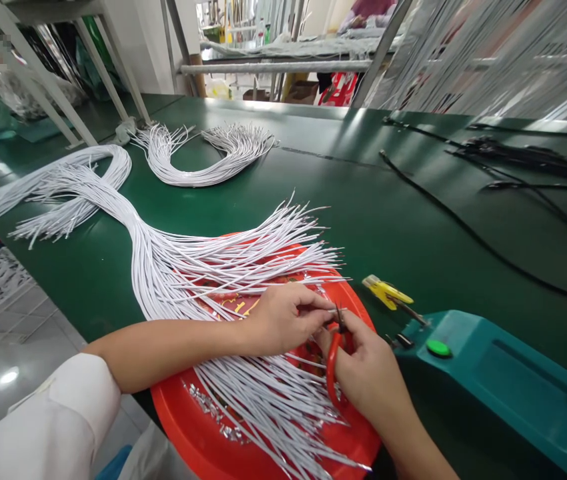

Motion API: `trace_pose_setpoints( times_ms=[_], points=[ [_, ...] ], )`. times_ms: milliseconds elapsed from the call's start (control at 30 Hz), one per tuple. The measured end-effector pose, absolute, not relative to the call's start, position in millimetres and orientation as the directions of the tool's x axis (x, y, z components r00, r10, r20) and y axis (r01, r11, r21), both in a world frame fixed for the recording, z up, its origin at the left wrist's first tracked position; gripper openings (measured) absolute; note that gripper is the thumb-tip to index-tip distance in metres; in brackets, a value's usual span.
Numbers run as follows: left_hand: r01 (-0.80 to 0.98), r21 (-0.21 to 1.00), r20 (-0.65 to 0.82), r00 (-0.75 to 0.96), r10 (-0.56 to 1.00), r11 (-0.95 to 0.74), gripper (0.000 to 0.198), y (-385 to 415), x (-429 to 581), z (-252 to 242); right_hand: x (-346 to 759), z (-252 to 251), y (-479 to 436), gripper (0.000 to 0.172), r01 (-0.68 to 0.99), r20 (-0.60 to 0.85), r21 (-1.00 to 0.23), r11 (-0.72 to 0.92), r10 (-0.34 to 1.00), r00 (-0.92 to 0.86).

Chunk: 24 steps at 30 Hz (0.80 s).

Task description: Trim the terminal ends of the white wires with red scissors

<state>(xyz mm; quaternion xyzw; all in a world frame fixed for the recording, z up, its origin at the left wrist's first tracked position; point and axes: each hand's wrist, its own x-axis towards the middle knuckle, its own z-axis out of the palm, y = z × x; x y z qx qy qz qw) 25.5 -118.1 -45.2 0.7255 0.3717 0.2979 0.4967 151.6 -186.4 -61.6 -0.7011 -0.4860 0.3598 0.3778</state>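
Observation:
My left hand (286,319) pinches the end of one white cable, its fingertips close together above the red tray (178,427). In my right hand (371,363) is a small pair of scissors (333,367) with red handles. Their dark blades point up beside the cable end, touching or nearly touching it; I cannot tell which. A large bundle of white cables (163,257) fans out across the tray, passing under my left forearm. Small silvery scraps (213,413) lie on the tray's bottom near its left side.
A teal machine (508,387) with a green button stands at the right, a yellow tool (387,291) before it. More white cables (203,175) lie coiled on the green table (313,180). Black cables (468,227) stretch across the right; a person (371,12) is behind.

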Motion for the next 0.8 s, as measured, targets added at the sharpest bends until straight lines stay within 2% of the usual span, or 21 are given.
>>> trace_pose_setpoints(
  times_ms=[433, 667, 800],
  points=[
    [0.239, 0.923, 0.123, 0.558, 0.821, -0.301, 0.016, -117.6, 24.6, -50.5, 153.1, -66.5, -186.9, 0.022, 0.534, -0.098, -0.811, -0.240, 0.955, 0.281],
    [0.233, 0.941, 0.079, 0.559, 0.825, -0.247, 0.017, -117.8, 24.6, -48.8, 152.3, -63.7, -186.0, 0.025, 0.459, -0.130, -0.859, -0.228, 0.963, 0.235],
    [0.242, 0.943, 0.061, 0.553, 0.831, -0.230, 0.016, -118.1, 24.9, -49.1, 152.8, -65.0, -186.7, 0.020, 0.527, -0.123, -0.816, -0.237, 0.962, 0.242]
  ],
)
